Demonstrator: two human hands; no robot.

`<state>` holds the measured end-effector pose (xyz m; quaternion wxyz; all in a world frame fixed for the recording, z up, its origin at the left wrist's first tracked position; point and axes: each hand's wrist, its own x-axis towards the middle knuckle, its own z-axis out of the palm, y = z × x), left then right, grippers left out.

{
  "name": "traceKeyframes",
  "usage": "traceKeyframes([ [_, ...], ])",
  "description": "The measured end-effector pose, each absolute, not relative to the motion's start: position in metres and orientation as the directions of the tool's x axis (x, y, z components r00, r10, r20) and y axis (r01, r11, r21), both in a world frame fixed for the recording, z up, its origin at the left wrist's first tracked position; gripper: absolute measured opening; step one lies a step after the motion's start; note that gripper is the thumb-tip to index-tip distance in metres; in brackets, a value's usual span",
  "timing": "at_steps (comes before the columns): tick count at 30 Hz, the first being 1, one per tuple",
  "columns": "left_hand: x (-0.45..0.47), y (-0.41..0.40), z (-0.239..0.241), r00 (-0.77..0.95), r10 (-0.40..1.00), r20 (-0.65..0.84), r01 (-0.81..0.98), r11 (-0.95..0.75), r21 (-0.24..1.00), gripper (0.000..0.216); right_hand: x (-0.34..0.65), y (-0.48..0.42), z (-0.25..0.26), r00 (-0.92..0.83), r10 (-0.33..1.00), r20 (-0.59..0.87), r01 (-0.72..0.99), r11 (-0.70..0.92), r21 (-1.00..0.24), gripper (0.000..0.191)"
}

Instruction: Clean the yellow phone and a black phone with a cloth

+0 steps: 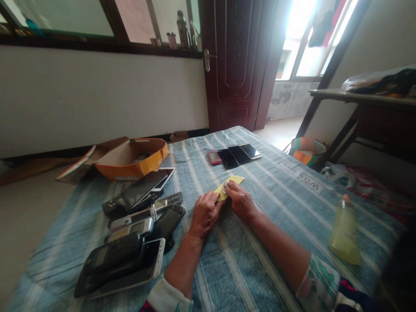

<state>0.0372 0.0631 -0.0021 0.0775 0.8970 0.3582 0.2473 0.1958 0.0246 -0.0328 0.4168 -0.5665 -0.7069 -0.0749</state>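
Observation:
Both hands meet over a yellow phone (236,178), a thin flat slab tilted above the bed-like cloth surface. My left hand (205,212) is closed around its near left end. With bent fingers my right hand (241,200) presses a small white wad (225,186), which looks like cloth or tissue, against the yellow face. Just beyond lie a dark phone (230,158), another black phone (239,154) and a light-edged phone (251,151) in a row, beside a pink item (214,157) that is blurred out.
Several old phones (113,253) are heaped at the left on the striped blue cloth (260,268). Behind them stands an open orange box (130,171). A bottle of yellow liquid (346,232) is at the right. A dark red door (232,65) rises beyond the far edge.

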Motion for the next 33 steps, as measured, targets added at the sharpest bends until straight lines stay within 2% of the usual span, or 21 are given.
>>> traceKeyframes([
  [4, 0.039, 0.060, -0.004, 0.629, 0.679, 0.378, 0.625, -0.731, 0.274, 0.020, 0.203, 0.024, -0.034, -0.003, 0.780, 0.626, 0.881, 0.298, -0.367, 0.036],
  [8, 0.039, 0.060, -0.005, 0.622, 0.679, 0.391, 0.629, -0.730, 0.267, 0.018, 0.193, 0.020, -0.032, -0.046, 0.767, 0.640, 0.885, 0.328, -0.330, 0.035],
  [13, 0.039, 0.062, -0.003, 0.611, 0.688, 0.391, 0.627, -0.723, 0.291, 0.021, 0.183, 0.020, -0.029, -0.091, 0.739, 0.667, 0.855, 0.402, -0.328, 0.036],
  [18, 0.042, 0.059, -0.001, 0.613, 0.697, 0.372, 0.643, -0.714, 0.277, 0.018, 0.193, 0.022, -0.031, -0.047, 0.753, 0.656, 0.862, 0.363, -0.355, 0.034],
  [26, 0.044, 0.060, -0.003, 0.545, 0.746, 0.382, 0.646, -0.664, 0.376, 0.019, 0.189, 0.018, -0.031, -0.060, 0.740, 0.670, 0.860, 0.379, -0.342, 0.030],
  [30, 0.042, 0.061, 0.000, 0.586, 0.725, 0.362, 0.625, -0.689, 0.367, 0.013, 0.184, 0.017, -0.027, -0.113, 0.722, 0.683, 0.836, 0.441, -0.327, 0.034],
  [33, 0.041, 0.060, 0.002, 0.599, 0.720, 0.351, 0.632, -0.694, 0.346, 0.016, 0.190, 0.019, -0.028, -0.092, 0.730, 0.677, 0.842, 0.420, -0.339, 0.036],
])
